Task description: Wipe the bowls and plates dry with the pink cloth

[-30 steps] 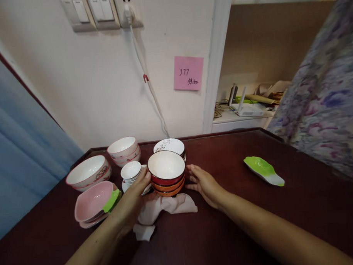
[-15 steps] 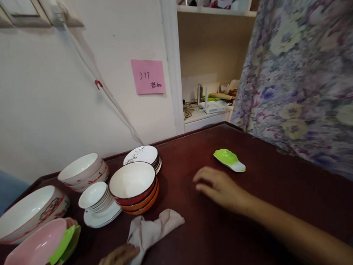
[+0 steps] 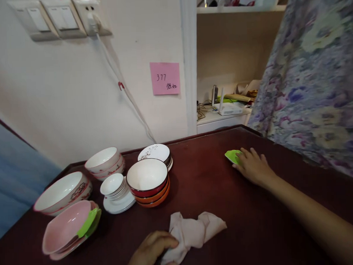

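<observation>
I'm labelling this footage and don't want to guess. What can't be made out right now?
All in the head view:
1. Green dish: mostly hidden by the right hand, so its grip is unclear.
2. Cloth: partly hidden by the left hand, whose wrist the bottom edge cuts off.
3. Orange bowls: insides covered by the red bowl.
4. Upper shelf: contents cut off by the top edge.

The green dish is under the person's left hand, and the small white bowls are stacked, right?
Not the left hand, which touches the pale cloth: the head view shows the right hand over the green dish. The small white bowls are indeed stacked.
</observation>
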A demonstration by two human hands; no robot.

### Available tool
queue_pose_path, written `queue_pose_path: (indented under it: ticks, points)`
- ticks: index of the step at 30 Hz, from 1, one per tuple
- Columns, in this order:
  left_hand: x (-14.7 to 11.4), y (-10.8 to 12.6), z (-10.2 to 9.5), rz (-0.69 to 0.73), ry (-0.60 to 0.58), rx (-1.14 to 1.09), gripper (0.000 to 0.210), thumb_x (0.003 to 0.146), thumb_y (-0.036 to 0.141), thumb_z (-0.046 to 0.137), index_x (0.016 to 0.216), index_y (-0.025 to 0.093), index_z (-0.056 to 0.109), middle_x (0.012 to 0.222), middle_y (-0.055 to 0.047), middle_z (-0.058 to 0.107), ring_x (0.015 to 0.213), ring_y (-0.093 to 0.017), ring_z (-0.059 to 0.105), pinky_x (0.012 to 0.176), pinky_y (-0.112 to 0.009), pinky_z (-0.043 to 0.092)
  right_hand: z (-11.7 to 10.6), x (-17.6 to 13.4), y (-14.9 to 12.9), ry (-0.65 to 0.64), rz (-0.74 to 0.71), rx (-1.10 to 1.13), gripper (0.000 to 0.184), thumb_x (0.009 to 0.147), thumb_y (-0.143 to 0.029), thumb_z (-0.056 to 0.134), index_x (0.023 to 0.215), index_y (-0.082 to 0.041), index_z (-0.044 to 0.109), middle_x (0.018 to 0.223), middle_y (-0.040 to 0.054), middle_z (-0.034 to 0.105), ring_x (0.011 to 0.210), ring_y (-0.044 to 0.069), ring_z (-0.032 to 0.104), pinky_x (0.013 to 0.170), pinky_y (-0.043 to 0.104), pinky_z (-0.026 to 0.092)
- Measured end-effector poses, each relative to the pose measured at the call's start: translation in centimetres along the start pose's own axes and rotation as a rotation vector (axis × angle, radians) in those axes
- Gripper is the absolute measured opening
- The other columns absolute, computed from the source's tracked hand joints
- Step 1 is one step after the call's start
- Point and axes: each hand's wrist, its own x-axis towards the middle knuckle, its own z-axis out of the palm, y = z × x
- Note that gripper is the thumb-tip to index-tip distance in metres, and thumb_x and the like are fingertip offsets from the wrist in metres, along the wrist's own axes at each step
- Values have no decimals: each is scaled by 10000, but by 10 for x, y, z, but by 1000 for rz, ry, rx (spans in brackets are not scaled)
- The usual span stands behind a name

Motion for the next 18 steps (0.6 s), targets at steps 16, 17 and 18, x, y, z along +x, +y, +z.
queue_pose_path:
  ticks: [16,17,18]
  points:
    - [-9,50,-59,-153,511,22,249,852,385,582,1089,336,639,1158,-13,660,1078,-231,591,930,-300,456,-44,-69,-190,-694,-543,806,265,867,-235,565,1110,-235,671,1144,49,621,1047,210,584,935,325,449]
    - [-13,46,-64,-208,571,9,239,850,401,581,1068,329,645,1151,-11,660,1085,-237,583,945,-310,445,-45,-60,-183,-666,-521,775,297,861,-279,589,1148,-247,658,1194,57,601,1079,225,573,960,347,440]
    - [-17,43,-69,-257,620,-10,234,848,416,580,1050,321,650,1138,-11,661,1089,-241,578,958,-317,435,-45,-51,-177,-652,-495,743,335,865,-329,595,1189,-261,641,1228,64,593,1115,244,561,993,379,421]
